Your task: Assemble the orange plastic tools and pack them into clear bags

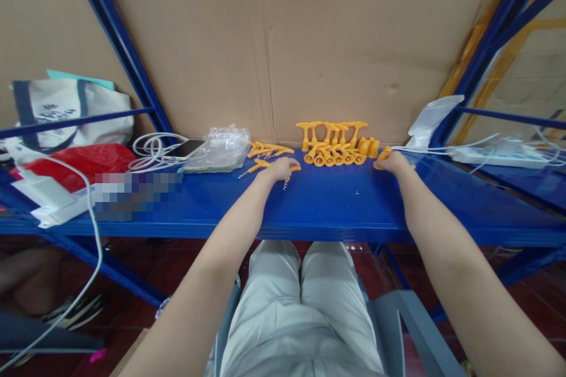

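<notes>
My left hand [282, 169] is closed on a corkscrew with a yellow handle [295, 168], its metal spiral pointing down toward the blue shelf. Beside that hand, several more corkscrew handles [269, 149] with bare spirals lie in a loose pile. Over on the right, my right hand [396, 162] has its fingers around a yellow plastic piece [382, 157], partly hidden by the hand; it looks like one of the hollow sleeves [368, 146] standing nearby. Between my hands are rows of yellow corkscrews fitted in sleeves [338, 159], some upright, others lying with round open ends toward me.
Left of the pile lie a clear plastic bag [227, 144], a phone [188, 148] and a coiled white cable [152, 150]. A power strip [499, 156] with cables sits at right. Cardboard [336, 41] closes the back; blue posts [117, 41] frame the shelf [327, 200].
</notes>
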Available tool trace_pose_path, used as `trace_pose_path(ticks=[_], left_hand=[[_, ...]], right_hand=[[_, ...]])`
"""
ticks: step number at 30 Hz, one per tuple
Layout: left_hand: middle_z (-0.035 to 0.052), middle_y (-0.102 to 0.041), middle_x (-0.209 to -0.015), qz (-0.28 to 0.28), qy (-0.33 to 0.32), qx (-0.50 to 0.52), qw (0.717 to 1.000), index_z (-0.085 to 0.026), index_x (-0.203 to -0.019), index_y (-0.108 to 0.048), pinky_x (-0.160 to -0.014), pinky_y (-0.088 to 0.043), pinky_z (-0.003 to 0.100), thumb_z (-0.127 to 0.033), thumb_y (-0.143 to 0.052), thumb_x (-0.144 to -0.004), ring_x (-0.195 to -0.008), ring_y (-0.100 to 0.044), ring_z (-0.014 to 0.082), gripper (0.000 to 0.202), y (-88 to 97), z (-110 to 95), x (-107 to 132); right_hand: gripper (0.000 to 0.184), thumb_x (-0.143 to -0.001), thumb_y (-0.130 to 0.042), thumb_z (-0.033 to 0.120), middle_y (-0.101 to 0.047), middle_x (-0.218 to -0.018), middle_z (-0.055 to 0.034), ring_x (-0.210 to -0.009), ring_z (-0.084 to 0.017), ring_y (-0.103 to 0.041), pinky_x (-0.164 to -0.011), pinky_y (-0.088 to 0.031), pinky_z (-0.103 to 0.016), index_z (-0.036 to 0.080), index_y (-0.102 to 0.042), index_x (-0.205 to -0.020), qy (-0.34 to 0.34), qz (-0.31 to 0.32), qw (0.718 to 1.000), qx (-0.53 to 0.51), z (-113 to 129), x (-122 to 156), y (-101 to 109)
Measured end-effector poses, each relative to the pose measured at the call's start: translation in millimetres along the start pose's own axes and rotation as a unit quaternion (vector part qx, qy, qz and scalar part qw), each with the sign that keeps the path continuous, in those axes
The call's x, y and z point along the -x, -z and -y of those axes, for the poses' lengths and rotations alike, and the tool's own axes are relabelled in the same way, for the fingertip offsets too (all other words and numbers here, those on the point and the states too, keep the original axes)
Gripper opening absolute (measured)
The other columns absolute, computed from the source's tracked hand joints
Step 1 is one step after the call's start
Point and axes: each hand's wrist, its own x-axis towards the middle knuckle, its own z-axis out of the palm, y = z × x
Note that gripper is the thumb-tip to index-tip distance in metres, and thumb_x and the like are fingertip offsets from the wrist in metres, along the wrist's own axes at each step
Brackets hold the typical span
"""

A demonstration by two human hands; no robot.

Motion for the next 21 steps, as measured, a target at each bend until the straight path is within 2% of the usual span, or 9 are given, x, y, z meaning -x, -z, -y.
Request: trace_pose_path(ticks=[3, 6, 9, 11, 15, 18, 21], left_hand=[[0.005, -0.066, -0.137, 0.02, -0.003, 0.01, 1.0, -0.028, -0.13, -0.067, -0.107, -0.045, 0.034, -0.021, -0.063, -0.084, -0.126, -0.061, 0.0246, 0.046, 0.2, 0.2, 2.3], [0.0068, -0.061, -0.143, 0.024, -0.009, 0.003, 1.0, -0.029, -0.134, -0.064, -0.11, -0.042, 0.038, -0.027, -0.064, -0.084, -0.13, -0.058, 0.0271, 0.05, 1.6, 0.1, 4.0], [0.0066, -0.06, -0.144, 0.041, -0.021, -0.006, 0.999, -0.03, -0.135, -0.063, -0.112, -0.04, 0.038, -0.025, -0.063, -0.083, -0.131, -0.057, 0.0264, 0.052, 3.0, -1.2, 4.9], [0.0057, -0.062, -0.142, 0.045, -0.036, -0.003, 0.998, -0.03, -0.133, -0.065, -0.112, -0.04, 0.037, -0.022, -0.063, -0.082, -0.129, -0.058, 0.0252, 0.052, 3.2, -2.7, 4.9], [0.0059, -0.068, -0.133, 0.034, -0.056, 0.015, 0.998, -0.026, -0.129, -0.069, -0.107, -0.045, 0.032, -0.013, -0.061, -0.077, -0.123, -0.062, 0.024, 0.054, 2.8, -6.3, 4.6], [0.0052, -0.07, -0.131, 0.024, -0.075, 0.027, 0.997, -0.023, -0.128, -0.07, -0.107, -0.046, 0.031, -0.007, -0.058, -0.074, -0.121, -0.064, 0.0232, 0.058, 3.3, -10.6, 5.3], [0.0011, -0.069, -0.131, 0.025, -0.099, 0.026, 0.994, -0.027, -0.131, -0.067, -0.108, -0.044, 0.03, -0.006, -0.058, -0.074, -0.125, -0.062, 0.0213, 0.061, 4.3, -18.5, 8.6]], right_hand=[[0.048, -0.074, -0.075, 0.035, -0.065, -0.127, -0.024, -0.125, -0.042, -0.058, -0.1, -0.041, -0.059, 0.014, -0.066, -0.116, -0.032, 0.056, 0.998, 0.016, 5.5, 6.6, 2.7], [0.049, -0.075, -0.075, 0.029, -0.065, -0.123, -0.0275, -0.123, -0.042, -0.058, -0.095, -0.045, -0.054, 0.01, -0.064, -0.119, -0.025, 0.04, 0.999, 0.019, 14.0, 12.7, 6.6], [0.04, -0.078, -0.071, 0.025, -0.068, -0.118, -0.0243, -0.12, -0.041, -0.06, -0.093, -0.046, -0.054, 0.014, -0.066, -0.117, 0.004, 0.026, 0.999, 0.02, 24.4, 18.4, 10.4], [0.036, -0.081, -0.068, 0.027, -0.069, -0.119, -0.0205, -0.12, -0.04, -0.06, -0.096, -0.044, -0.056, 0.017, -0.066, -0.116, 0.033, 0.027, 0.999, 0.019, 31.2, 21.5, 11.1], [0.04, -0.079, -0.071, 0.031, -0.067, -0.124, -0.0157, -0.12, -0.036, -0.06, -0.1, -0.043, -0.056, 0.02, -0.066, -0.117, 0.091, 0.021, 0.995, 0.047, 40.6, 23.3, 5.5], [0.039, -0.08, -0.068, 0.029, -0.068, -0.125, -0.0134, -0.121, -0.035, -0.06, -0.102, -0.043, -0.056, 0.022, -0.067, -0.118, 0.139, 0.021, 0.988, 0.066, 41.1, 19.9, -2.4], [0.039, -0.081, -0.066, 0.03, -0.069, -0.122, -0.0142, -0.119, -0.036, -0.06, -0.102, -0.043, -0.055, 0.021, -0.069, -0.119, 0.174, 0.023, 0.982, 0.068, 36.8, 13.6, -10.5]])
